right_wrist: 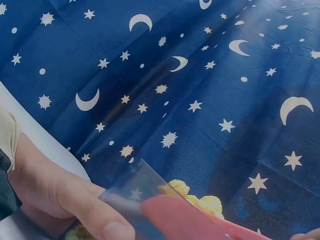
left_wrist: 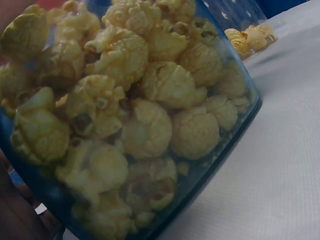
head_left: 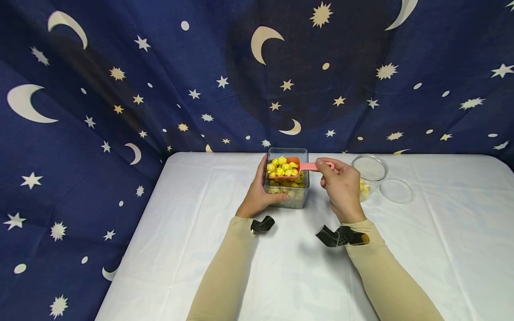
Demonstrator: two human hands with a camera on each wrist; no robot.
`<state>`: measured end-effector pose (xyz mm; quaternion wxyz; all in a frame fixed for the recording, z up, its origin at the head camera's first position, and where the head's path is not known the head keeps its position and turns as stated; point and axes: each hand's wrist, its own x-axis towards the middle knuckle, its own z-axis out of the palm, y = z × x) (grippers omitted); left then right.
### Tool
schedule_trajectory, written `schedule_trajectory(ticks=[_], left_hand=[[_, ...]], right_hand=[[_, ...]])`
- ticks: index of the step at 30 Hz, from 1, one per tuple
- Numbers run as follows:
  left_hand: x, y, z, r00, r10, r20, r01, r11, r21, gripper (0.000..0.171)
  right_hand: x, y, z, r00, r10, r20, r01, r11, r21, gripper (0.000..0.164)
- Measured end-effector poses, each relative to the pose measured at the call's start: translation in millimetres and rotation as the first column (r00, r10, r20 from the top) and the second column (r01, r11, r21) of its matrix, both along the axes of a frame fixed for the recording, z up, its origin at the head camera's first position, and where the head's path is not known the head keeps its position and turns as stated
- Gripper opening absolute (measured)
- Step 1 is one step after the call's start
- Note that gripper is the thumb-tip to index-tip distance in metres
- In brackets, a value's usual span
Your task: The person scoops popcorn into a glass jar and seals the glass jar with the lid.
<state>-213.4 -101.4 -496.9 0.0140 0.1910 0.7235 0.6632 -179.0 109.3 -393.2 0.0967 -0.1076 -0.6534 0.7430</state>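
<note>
Place: staged booth, apparently | Signs — star-and-moon curtain (head_left: 237,80), white-covered table (head_left: 293,267)

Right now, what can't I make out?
Head: fingertips of the left hand, behind the square container; part of the round jar, behind the right hand.
Left wrist: square container's rim, cut off by top edge.
Right wrist: most of the right hand, beyond the bottom-right corner.

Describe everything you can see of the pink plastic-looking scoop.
The pink, plastic-looking scoop has a broad bowl and a slim, straight handle. The bowl, more orange in the head view, is heaped with round yellow popcorn and sits at the open mouth of a clear, square-cornered box; whether it touches the box is unclear. The handle points toward the person's right, pinched near its end by the bare right hand.
</note>
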Motion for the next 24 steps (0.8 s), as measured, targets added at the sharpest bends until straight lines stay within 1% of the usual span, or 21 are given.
schedule_trajectory(ticks=[5,13,19,22,24], left_hand=[[-1.2,0.4,-0.9,1.0,-0.015,-0.004,0.015,1.0,0.018,0.132],[0.1,0.1,0.9,1.0,-0.006,0.003,0.006,1.0,0.004,0.133],[0.9,-0.1,1.7,1.0,-0.006,0.001,0.005,1.0,0.011,0.131],[1.1,0.2,1.3,1.0,-0.011,0.006,0.011,1.0,0.016,0.131],[1.2,0.2,1.1,1.0,-0.007,0.009,0.007,1.0,0.01,0.132]], right_hand=[[1.3,3.9,0.4,1.0,-0.019,-0.005,0.018,0.999,-0.029,0.019],[0.9,8.5,0.8,0.999,-0.034,-0.02,0.033,0.998,-0.055,0.016],[2.1,9.8,-1.4,0.999,-0.027,0.017,0.028,0.999,-0.032,0.019],[2.3,10.5,-2.1,0.999,-0.032,0.013,0.033,0.999,-0.021,0.017],[2.1,11.1,-2.1,0.999,-0.036,0.003,0.036,0.999,-0.033,0.016]])
